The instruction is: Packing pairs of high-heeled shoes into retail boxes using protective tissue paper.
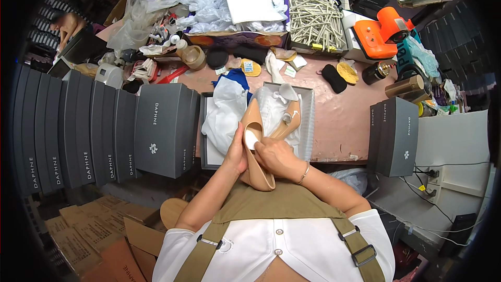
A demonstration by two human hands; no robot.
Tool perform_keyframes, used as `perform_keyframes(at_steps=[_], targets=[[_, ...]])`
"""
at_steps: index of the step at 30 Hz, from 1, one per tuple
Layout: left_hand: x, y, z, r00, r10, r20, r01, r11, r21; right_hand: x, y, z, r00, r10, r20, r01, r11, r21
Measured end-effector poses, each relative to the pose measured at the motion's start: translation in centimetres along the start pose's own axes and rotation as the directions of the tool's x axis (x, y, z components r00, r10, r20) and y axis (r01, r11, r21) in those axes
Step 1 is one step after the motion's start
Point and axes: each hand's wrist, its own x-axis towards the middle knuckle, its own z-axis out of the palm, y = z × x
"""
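A beige pointed high-heeled shoe [252, 110] is held in front of my apron, its toe pointing away from me. My left hand [237, 152] is closed round its left side. Inside the shoe's opening lies a smooth white insert [251, 139]. The curled fingers of my right hand [276, 155] reach into the opening and pinch at the insert's edge; the fingertips are partly hidden. Beyond my hands is an open grey shoe box [311, 112]. Its matching shoe [295, 118] rests in it on the right, and crumpled white tissue paper [225, 108] fills the left.
Grey shoe boxes [163, 128] stand in a row at left, and more [396, 136] at right. At the back are a carton of tissue [237, 39], a tray of white sticks [315, 21] and an orange device [380, 34]. Black and yellow pads [334, 78] lie on the pink tabletop [347, 130].
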Motion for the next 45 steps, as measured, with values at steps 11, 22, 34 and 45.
perform_keyframes(at_steps=[11, 22, 34, 45], targets=[[0.2, -1.1, -0.2, 0.998, 0.052, -0.019, -0.052, 0.998, -0.025, 2.2, 3.4, 3.6, 0.997, -0.032, -0.063, 0.027, 0.996, -0.084], [-0.7, 0.5, 0.3, 0.993, -0.033, 0.113, 0.056, 0.975, -0.215, 5.0, 18.7, 0.8, 0.873, 0.147, -0.465, -0.233, 0.963, -0.133], [-0.6, -2.6, 0.9, 0.996, 0.023, -0.089, -0.035, 0.989, -0.144, 6.7, 2.8, 3.1, 0.974, 0.003, -0.227, -0.037, 0.988, -0.147], [-2.1, -0.5, -1.1, 0.96, 0.196, -0.199, -0.182, 0.98, 0.087, 8.2, 19.3, 4.7, 0.923, 0.373, 0.089, -0.286, 0.825, -0.487]])
